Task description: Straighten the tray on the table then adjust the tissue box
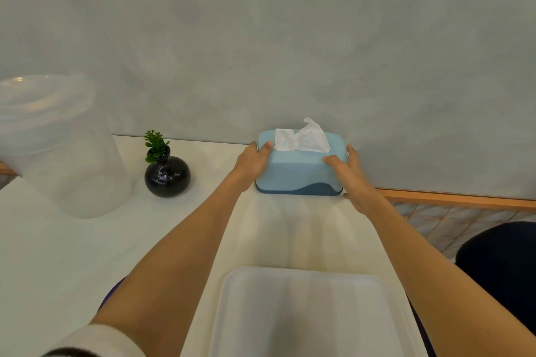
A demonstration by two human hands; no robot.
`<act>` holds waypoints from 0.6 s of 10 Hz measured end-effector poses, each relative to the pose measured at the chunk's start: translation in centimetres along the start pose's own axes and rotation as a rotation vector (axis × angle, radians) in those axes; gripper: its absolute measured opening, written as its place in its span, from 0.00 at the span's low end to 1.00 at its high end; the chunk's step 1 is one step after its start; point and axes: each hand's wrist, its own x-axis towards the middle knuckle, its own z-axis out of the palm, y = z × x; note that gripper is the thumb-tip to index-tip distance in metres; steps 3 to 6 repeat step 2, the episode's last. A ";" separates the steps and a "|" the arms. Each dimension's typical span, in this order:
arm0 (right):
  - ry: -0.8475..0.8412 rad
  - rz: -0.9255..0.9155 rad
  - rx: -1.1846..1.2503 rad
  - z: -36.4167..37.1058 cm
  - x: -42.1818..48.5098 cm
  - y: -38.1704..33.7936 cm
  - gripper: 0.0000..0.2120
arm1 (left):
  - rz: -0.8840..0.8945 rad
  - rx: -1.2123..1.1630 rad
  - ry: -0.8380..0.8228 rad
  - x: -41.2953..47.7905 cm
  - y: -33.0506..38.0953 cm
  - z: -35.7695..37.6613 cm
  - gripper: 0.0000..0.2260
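Gripping both ends, the tissue box (300, 166) is clamped between left hand (253, 160) and right hand (351, 175), fingers curled, at the counter (58, 240) back edge against the wall. Rigid plastic, judged light and slick; the short ends are best held.

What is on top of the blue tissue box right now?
A white tissue sticks up from the tissue box. The left hand and right hand grip its ends, thumbs on top. The contents are hidden.

**What sits on your table**

Your white table (58, 240) fills the lower frame. On it you have a blue tissue box (300, 174) at center, a black vase (167, 175) left of it, and a white tray (307, 313) at the bottom.
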 end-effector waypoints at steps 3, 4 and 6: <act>0.041 -0.006 -0.096 -1.6 -3.6 -0.6 0.38 | 0.043 0.118 0.106 -3.5 0.3 -1.4 0.28; 0.041 -0.006 -0.096 -1.6 -3.6 -0.6 0.38 | 0.043 0.118 0.106 -3.5 0.3 -1.4 0.28; 0.041 -0.006 -0.096 -1.6 -3.6 -0.6 0.38 | 0.043 0.118 0.106 -3.5 0.3 -1.4 0.28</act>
